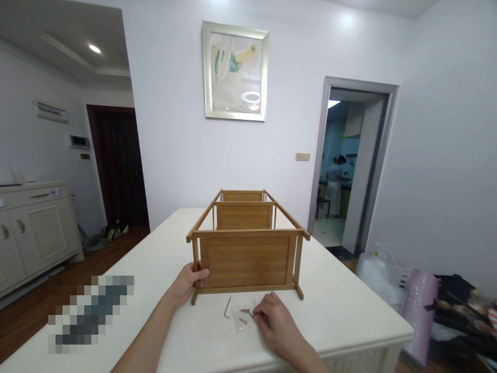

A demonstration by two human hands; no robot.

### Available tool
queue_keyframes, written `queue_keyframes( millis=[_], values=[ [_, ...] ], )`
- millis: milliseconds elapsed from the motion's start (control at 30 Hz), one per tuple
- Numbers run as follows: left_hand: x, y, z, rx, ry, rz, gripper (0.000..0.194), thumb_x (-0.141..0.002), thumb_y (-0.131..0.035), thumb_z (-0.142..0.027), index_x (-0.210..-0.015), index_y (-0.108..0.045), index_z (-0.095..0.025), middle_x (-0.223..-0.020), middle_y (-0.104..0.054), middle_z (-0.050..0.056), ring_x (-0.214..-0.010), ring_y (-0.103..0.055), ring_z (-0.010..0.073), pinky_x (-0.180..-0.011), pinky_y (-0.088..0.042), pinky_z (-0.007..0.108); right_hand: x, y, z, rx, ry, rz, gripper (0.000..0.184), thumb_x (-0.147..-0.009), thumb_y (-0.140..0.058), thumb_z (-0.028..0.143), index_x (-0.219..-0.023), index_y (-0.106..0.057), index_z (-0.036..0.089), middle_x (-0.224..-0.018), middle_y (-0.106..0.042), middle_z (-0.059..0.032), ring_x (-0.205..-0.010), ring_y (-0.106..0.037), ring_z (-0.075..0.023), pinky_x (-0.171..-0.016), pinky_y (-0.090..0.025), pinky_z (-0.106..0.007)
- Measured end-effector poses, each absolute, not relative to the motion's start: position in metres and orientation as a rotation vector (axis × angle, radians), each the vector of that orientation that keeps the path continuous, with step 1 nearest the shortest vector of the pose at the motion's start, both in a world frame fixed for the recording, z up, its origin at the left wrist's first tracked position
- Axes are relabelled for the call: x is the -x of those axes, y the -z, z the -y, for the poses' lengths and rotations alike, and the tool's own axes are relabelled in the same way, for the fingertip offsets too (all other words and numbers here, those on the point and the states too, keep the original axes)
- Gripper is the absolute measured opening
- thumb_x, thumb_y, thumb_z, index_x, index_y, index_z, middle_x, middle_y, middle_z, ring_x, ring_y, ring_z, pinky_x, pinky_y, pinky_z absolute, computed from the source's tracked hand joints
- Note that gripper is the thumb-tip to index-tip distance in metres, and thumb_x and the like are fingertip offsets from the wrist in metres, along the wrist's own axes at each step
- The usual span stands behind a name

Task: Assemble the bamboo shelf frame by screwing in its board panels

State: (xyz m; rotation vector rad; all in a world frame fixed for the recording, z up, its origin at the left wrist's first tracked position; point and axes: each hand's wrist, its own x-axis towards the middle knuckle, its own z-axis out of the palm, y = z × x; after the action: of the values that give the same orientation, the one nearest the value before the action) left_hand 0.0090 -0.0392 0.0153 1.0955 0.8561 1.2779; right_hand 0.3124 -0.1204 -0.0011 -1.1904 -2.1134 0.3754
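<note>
A brown wooden shelf rack (248,261) lies on its side on the white table, one end panel facing me. My left hand (190,280) is closed around the post at its near left, thumb resting against the panel. Just in front of the rack, my right hand (274,318) pinches at the edge of a small clear plastic bag (238,325). A dark screw (251,315) shows at those fingertips, partly hidden by them. Other small screws (243,320) lie on the bag. Left of it rests an L-shaped hex key (227,308).
The white table (155,269) has its near right corner beside my right arm. A blurred-out patch (91,313) covers something at the left. Wrapped goods and a pink roll (419,311) stand on the floor at right. Through the doorway, a person (334,181) stands in another room.
</note>
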Motion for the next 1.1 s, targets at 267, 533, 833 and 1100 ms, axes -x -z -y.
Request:
queue_keyframes(
  millis=[267, 533, 833, 1100],
  values=[
    [-0.010, -0.016, 0.041, -1.090, -1.275, -0.860, 0.046, -0.057, -0.089, -0.030, -0.093, -0.068, -0.011, -0.095, -0.076, 0.013, -0.096, -0.071, 0.0320, -0.090, -0.057, 0.044, -0.314, 0.005, 0.116, 1.173, -0.494, 1.949, 0.016, -0.078, -0.049, 0.011, -0.079, -0.063, 0.019, -0.082, -0.064, -0.0060, -0.083, -0.059, -0.0214, -0.076, -0.045, -0.032],
    [-0.010, -0.014, 0.042, -1.031, -1.268, -0.899, 0.056, -0.059, -0.089, -0.027, -0.107, -0.066, -0.010, -0.096, -0.077, 0.012, -0.098, -0.072, 0.0331, -0.089, -0.059, 0.044, -0.337, 0.008, 0.102, 1.116, -0.628, 1.388, 0.024, -0.085, -0.056, 0.039, -0.092, -0.069, 0.020, -0.088, -0.071, -0.0085, -0.083, -0.064, -0.0247, -0.076, -0.049, -0.036],
    [-0.010, -0.014, 0.044, -0.964, -1.264, -0.981, 0.066, -0.050, -0.091, -0.015, -0.111, -0.065, -0.013, -0.099, -0.077, 0.008, -0.095, -0.073, 0.0342, -0.083, -0.064, 0.043, -0.401, -0.083, 0.087, 0.835, -0.572, 0.856, 0.039, -0.075, -0.074, 0.051, -0.096, -0.071, 0.018, -0.087, -0.070, -0.0072, -0.073, -0.058, -0.0186, -0.071, -0.049, -0.033],
    [-0.007, -0.010, 0.042, -0.941, -1.273, -1.040, 0.070, -0.055, -0.091, -0.024, -0.117, -0.061, -0.014, -0.104, -0.076, 0.009, -0.098, -0.072, 0.0332, -0.083, -0.064, 0.042, -0.399, -0.128, 0.063, 0.681, -0.571, 0.930, 0.030, -0.076, -0.074, 0.046, -0.090, -0.072, 0.019, -0.094, -0.073, -0.0051, -0.086, -0.062, -0.0192, -0.079, -0.048, -0.032]
  ],
)
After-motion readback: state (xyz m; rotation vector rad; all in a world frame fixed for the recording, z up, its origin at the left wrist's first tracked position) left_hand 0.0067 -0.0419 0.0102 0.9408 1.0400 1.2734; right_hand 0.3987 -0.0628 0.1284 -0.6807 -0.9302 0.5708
